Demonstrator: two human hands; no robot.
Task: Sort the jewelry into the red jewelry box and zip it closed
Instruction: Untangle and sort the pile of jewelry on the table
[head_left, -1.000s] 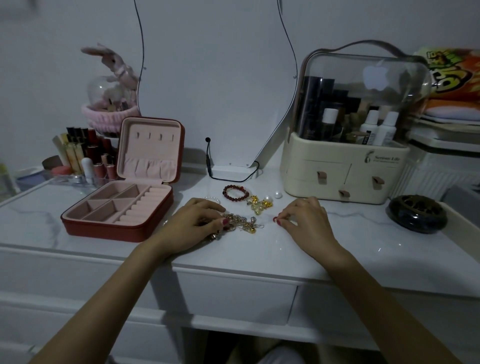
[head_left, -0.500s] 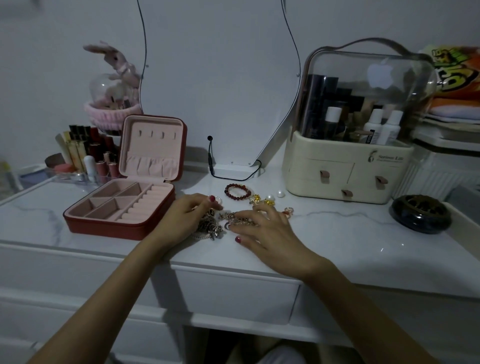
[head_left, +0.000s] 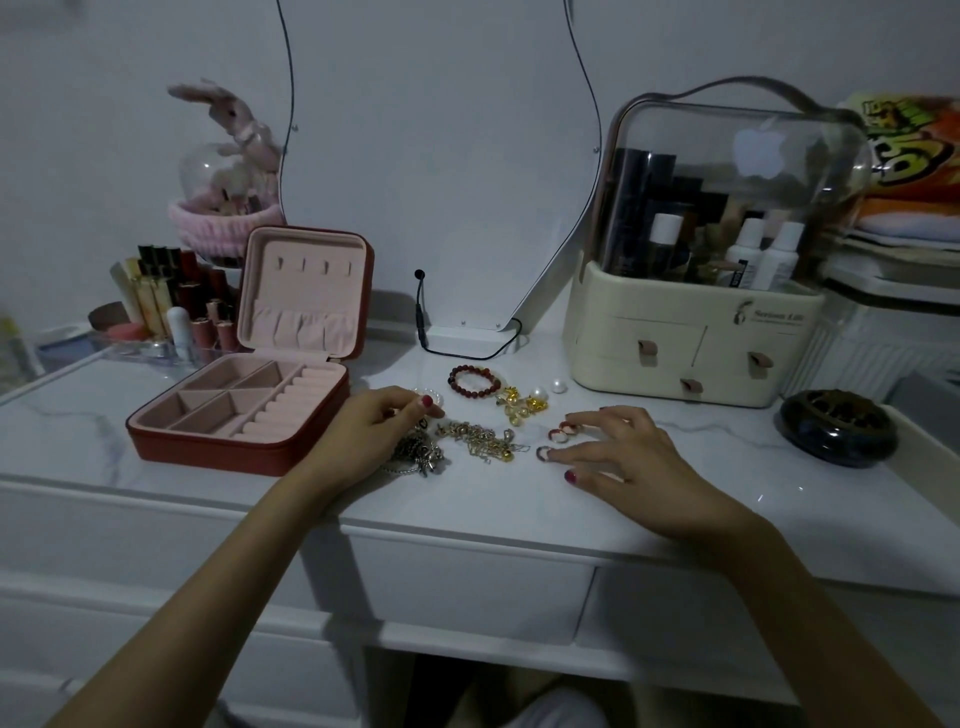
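Observation:
The red jewelry box (head_left: 236, 449) lies open at the left with its pink compartments bare and its lid (head_left: 306, 291) upright. Loose jewelry lies to its right: a red bead bracelet (head_left: 474, 380), gold pieces (head_left: 519, 406), a pearl (head_left: 558, 386), a tangled gold chain (head_left: 480, 441), a silver tangle (head_left: 421, 460) and small rings (head_left: 563, 431). My left hand (head_left: 363, 436) rests over the silver tangle, thumb and forefinger tips together; whether they pinch a piece is unclear. My right hand (head_left: 623, 457) lies flat with spread fingers, one fingertip touching a ring (head_left: 543, 453).
A cream cosmetics organiser (head_left: 691, 348) with a clear dome stands at the back right. In front of it sits a dark round dish (head_left: 836, 428). Lipsticks (head_left: 171, 306) and a pink bunny ornament (head_left: 234, 171) crowd the back left. A mirror with a black cable (head_left: 457, 353) leans behind.
My right hand has slid right, off the chain pile and onto the rings. My left hand has lifted its thumb and forefinger a little above the silver tangle.

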